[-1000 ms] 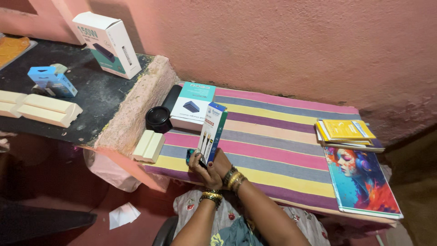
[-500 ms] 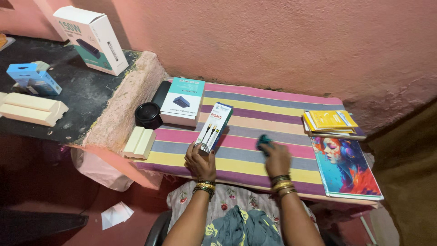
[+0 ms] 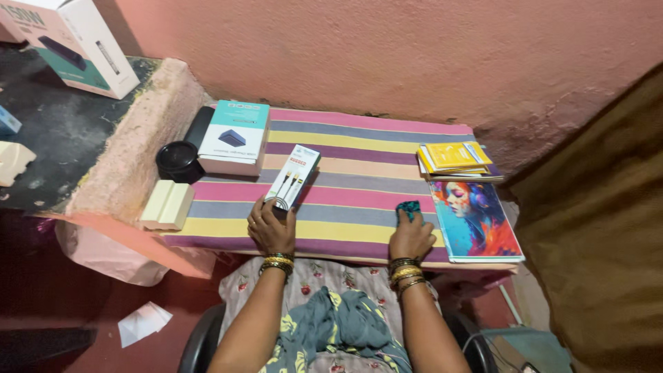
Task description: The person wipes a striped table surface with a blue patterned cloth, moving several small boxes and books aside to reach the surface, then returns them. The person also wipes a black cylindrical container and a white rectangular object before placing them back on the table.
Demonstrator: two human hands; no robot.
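Left hand (image 3: 271,230) gripping near end of flat white cable box (image 3: 293,177) on striped worktop (image 3: 359,155), right hand (image 3: 410,237) pressing small teal object (image 3: 409,208) to worktop, colourful portrait book (image 3: 477,220) just beside, teal-and-white carton (image 3: 235,137) behind, black cylinder (image 3: 179,161) at left

I am seeing the long white cable box (image 3: 293,177), held upright in both hands a second ago, now lying flat on the striped cloth counter (image 3: 359,148), my left hand (image 3: 271,228) resting at its near end. My right hand (image 3: 410,236) has left the box and is now pressing the small teal object (image 3: 409,208) onto the counter beside the colourful portrait notebook (image 3: 476,221).
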